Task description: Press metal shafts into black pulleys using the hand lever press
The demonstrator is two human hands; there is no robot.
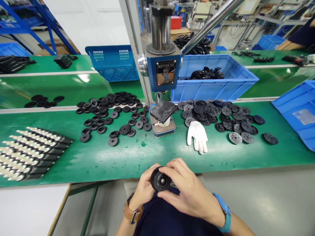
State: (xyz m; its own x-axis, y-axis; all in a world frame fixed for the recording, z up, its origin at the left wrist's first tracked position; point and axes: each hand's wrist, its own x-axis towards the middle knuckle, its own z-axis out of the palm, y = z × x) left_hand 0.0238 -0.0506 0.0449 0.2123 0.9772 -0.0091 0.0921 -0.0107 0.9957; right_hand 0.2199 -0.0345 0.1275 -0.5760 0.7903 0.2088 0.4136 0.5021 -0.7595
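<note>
In front of my body, off the bench's front edge, I hold a black round flanged part (161, 179) with a raised hub and a small pale centre. My left hand (144, 190) grips its left side, partly hidden behind it. Thumb and fingers of my right hand (185, 188) close on its right and upper edge. Beyond, on the green bench, stands a blue manual press (163, 73). A dark square plate (162, 111) lies tilted over a white round piece (165, 122) on the press base.
Small black discs (100, 119) lie scattered left of the press, larger slotted discs (226, 114) to its right. A white glove (197, 136) rests near those. Rows of black-and-white parts (36, 152) stand far left. Blue crates (214, 88) sit behind; another person's arm (295, 39) shows at far right.
</note>
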